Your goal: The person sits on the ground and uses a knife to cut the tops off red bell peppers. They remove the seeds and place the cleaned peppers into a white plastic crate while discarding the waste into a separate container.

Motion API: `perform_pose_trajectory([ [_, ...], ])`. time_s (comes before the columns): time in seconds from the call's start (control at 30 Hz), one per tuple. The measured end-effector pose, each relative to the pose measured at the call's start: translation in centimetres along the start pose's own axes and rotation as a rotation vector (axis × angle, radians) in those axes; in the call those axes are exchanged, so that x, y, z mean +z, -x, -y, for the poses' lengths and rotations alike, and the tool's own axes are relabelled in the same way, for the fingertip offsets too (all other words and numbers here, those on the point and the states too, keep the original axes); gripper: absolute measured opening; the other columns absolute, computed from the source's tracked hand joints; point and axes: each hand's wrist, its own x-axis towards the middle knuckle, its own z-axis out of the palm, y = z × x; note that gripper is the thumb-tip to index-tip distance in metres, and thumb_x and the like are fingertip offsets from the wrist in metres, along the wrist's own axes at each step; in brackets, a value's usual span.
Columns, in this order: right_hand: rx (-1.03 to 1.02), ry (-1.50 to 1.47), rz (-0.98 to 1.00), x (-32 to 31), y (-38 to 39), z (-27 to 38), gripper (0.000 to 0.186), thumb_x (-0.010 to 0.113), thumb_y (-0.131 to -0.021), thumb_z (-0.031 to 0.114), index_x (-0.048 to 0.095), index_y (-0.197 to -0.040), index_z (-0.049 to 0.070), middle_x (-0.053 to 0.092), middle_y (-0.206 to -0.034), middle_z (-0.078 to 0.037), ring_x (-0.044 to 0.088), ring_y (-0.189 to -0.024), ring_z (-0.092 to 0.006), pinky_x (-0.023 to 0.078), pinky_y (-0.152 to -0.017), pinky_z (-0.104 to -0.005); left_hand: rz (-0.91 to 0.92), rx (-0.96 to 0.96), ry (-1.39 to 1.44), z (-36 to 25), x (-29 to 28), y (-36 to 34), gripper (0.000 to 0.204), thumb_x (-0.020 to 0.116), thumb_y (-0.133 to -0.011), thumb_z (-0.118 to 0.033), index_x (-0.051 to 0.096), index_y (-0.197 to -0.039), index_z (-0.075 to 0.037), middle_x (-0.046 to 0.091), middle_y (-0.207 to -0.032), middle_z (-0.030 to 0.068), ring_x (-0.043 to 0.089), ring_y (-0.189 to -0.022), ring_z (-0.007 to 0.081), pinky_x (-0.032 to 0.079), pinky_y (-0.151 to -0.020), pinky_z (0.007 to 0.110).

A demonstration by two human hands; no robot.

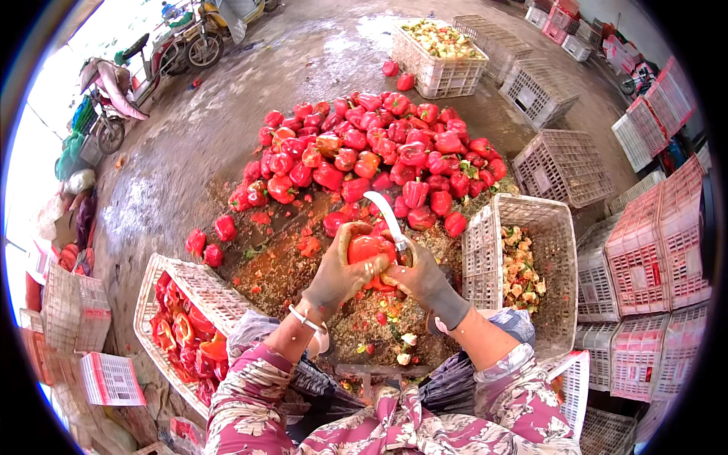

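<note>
In front of me, over the littered floor, my left hand (340, 274) is wrapped round a red bell pepper (367, 249). My right hand (427, 282) grips a knife (388, 218) with a pale curved blade that points up and away. Its fingers also press against the near side of the pepper, and both hands look gloved or stained grey. Red bits hang under the pepper. Just beyond my hands lies a big heap of whole red bell peppers (364, 148). Cut pepper pieces (186, 334) fill a tilted crate (205, 290) at my left.
At my right, a plastic crate (540, 211) holds pepper cores (520, 269). Another crate (440, 76) of cores stands beyond the heap. Empty crates (563, 168) and tall crate stacks (644, 258) line the right side. Motorbikes (114, 98) stand far left. Seeds and scraps (345, 322) cover the floor between my knees.
</note>
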Motion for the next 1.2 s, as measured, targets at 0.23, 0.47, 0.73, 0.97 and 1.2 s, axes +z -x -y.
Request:
perform_pose_trajectory([
  [0.23, 0.136, -0.534, 0.163, -1.7, -0.9, 0.8, 0.05, 0.07, -0.085, 0.007, 0.054, -0.131, 0.002, 0.064, -0.115, -0.007, 0.062, -0.101, -0.0116, 0.053, -0.086, -0.0285, 0.076, 0.131, -0.101, -1.8, -0.8, 0.2, 0.038, 0.071, -0.087, -0.004, 0.052, -0.12, -0.006, 0.058, -0.114, 0.0031, 0.055, -0.106, 0.011, 0.047, -0.093, 0.029],
  [0.47, 0.12, -0.568, 0.251, -2.4, -1.2, 0.4, 0.053, 0.07, -0.084, 0.006, 0.053, -0.135, 0.002, 0.066, -0.112, -0.004, 0.063, -0.094, -0.0087, 0.054, -0.078, -0.0241, 0.175, 0.092, -0.017, -2.8, -1.3, 0.6, 0.032, 0.068, -0.09, -0.007, 0.053, -0.118, -0.006, 0.058, -0.11, 0.0011, 0.055, -0.103, 0.0091, 0.046, -0.09, 0.028],
  [0.73, 0.245, -0.544, 0.282, -3.5, -0.9, 3.7, 0.051, 0.066, -0.084, 0.005, 0.054, -0.133, 0.001, 0.062, -0.102, -0.002, 0.056, -0.083, -0.0059, 0.045, -0.071, -0.023, 0.125, 0.161, 0.088, -0.9, -2.3, 0.0, 0.031, 0.063, -0.092, -0.006, 0.048, -0.119, -0.006, 0.058, -0.108, 0.0011, 0.057, -0.098, 0.0095, 0.05, -0.086, 0.027],
  [0.97, 0.17, -0.784, 0.174, -2.3, -1.2, 2.8, 0.049, 0.058, -0.083, -0.003, 0.054, -0.132, 0.001, 0.057, -0.075, 0.005, 0.042, -0.05, 0.0003, 0.031, -0.043, -0.0175, 0.013, 0.104, 0.352, -1.2, -1.7, -0.4, 0.031, 0.062, -0.093, -0.005, 0.046, -0.12, -0.007, 0.06, -0.11, 0.0045, 0.061, -0.098, 0.013, 0.054, -0.084, 0.029],
  [1.2, 0.13, -0.862, 0.223, -2.0, -1.8, 2.7, 0.053, 0.064, -0.087, 0.008, 0.047, -0.136, -0.004, 0.062, -0.121, -0.012, 0.063, -0.106, -0.0191, 0.053, -0.09, -0.0331, 0.006, 0.237, 0.276, -0.3, -3.4, -0.6, 0.036, 0.064, -0.09, -0.003, 0.046, -0.12, -0.007, 0.058, -0.105, 0.002, 0.059, -0.096, 0.011, 0.053, -0.085, 0.029],
])
